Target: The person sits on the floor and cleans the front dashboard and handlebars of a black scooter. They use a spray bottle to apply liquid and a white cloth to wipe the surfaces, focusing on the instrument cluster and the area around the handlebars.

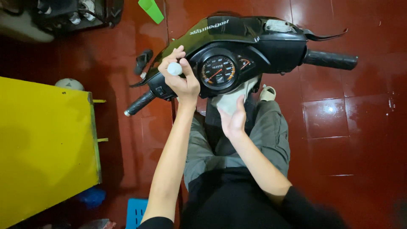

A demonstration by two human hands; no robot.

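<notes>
Head view looks down on us seated astride a black scooter, whose handlebar cowl fills the far middle of the scene. Our left hand is raised against the left part of the cowl, fingers curled tight around a small white cylindrical thing, thumb wrapped over it; only its rounded end shows, so we cannot tell what kind of thing it is. It sits just left of the round speedometer dial, with the smaller gauge beyond that to the right. Our right hand is lower and nearer, just below the dial, fingers pressed together and flat against a pale grey cloth that hangs under the instrument panel. We see 2 grips: the left grip slants down toward the near left, the right grip points off to the right. Grey trousers cover our knees on either side of the scooter body. A yellow table stands at the left, a green object lies far on the wet red tiled floor, and a blue crate sits near us.
</notes>
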